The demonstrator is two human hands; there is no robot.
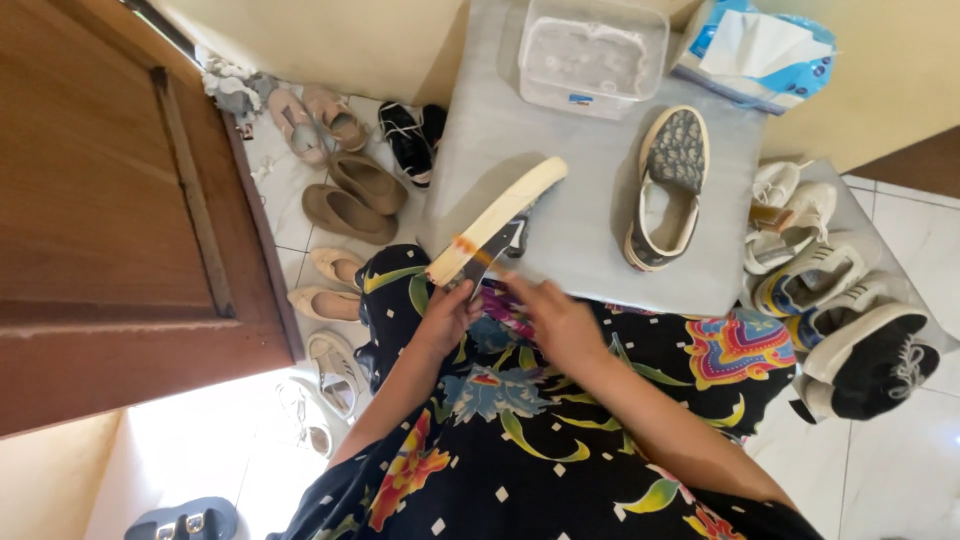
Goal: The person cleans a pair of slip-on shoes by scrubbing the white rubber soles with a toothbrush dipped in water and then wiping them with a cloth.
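My left hand point(447, 318) grips the heel end of a slip-on shoe point(497, 222) held sole-up over my lap, its cream sole facing the camera. My right hand point(553, 318) rests beside it with fingers reaching toward the shoe's dark upper; whether it holds anything small I cannot tell. The matching slip-on shoe point(667, 190), with a patterned grey upper and cream sole, lies on the grey table point(590, 270) in front of me. My lap is covered by a black dress with bright flowers.
A clear plastic box point(592, 55) and a blue-and-white tissue pack point(757, 48) sit at the table's far edge. White and black sneakers point(850, 310) pile at the right. Several flats and sandals point(345, 195) lie on the tiled floor beside a wooden door point(110, 220).
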